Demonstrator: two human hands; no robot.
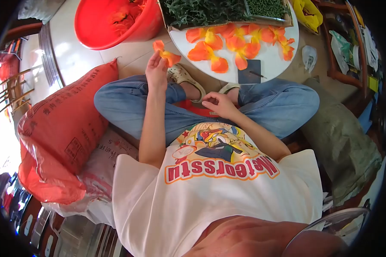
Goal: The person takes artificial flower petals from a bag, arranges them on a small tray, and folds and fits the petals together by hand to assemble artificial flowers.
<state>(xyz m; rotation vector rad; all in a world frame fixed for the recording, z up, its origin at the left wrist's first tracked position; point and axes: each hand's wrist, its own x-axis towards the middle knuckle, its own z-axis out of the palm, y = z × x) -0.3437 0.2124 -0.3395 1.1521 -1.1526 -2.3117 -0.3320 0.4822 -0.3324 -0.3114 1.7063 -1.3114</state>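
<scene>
Raised between the red basin and the white round table, my left hand [157, 70] pinches an orange and yellow petal piece [170, 57]. My right hand [218, 105] rests near my lap with curled fingers; whether anything is in it is too small to tell. Several orange and yellow petal pieces [214, 40] lie spread on the white round table [180, 39]. At the table's near edge is a dark flat square [249, 71] with a thin dark stick on it. More orange pieces lie inside the red basin [90, 25].
A box of green leafy pieces [201, 13] and a tray of small green pieces [266, 9] stand on the table's far side. Red sacks [73, 124] lie at the left, a grey-green sack [343, 137] at the right. A yellow bag [308, 15] is at the top right.
</scene>
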